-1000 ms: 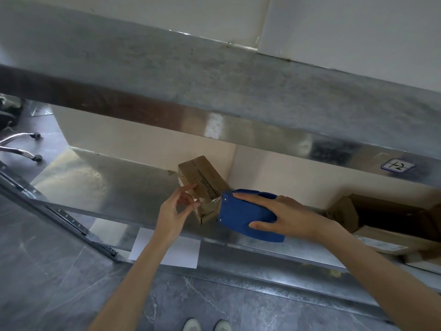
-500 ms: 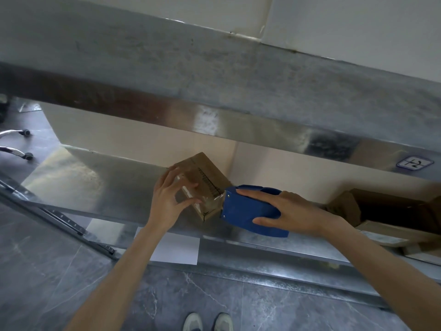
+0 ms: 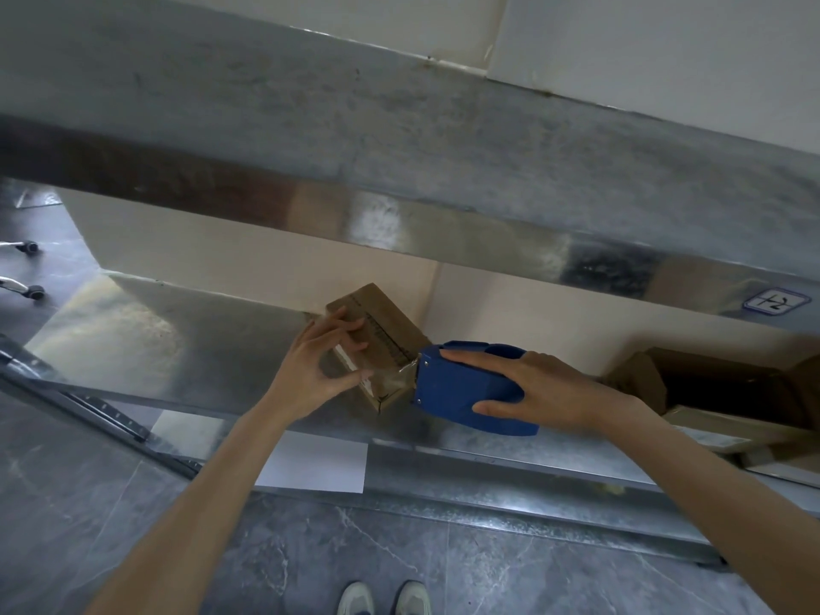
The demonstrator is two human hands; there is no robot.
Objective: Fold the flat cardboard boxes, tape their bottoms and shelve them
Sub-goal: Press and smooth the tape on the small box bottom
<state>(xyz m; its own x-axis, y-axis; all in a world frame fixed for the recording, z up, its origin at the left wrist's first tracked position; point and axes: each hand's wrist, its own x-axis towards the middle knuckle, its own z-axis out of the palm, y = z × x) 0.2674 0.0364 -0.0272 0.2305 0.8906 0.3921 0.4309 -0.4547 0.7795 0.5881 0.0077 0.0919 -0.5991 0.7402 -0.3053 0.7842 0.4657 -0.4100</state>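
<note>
Soft dim light, glare on shelf (image 3: pixel 443 224)

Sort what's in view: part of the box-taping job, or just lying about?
Job: small box, held by the left hand; tape dispenser, gripped by the right hand; shelf; other boxes at right.
Lying about: white sheet; chair casters; shelf label.

One cam only, head-worn, wide-angle, looking fwd & down. Sits close to the metal shelf (image 3: pixel 199 348); floor (image 3: pixel 488 570) and shoe tips (image 3: pixel 357 597) at btm edge.
</note>
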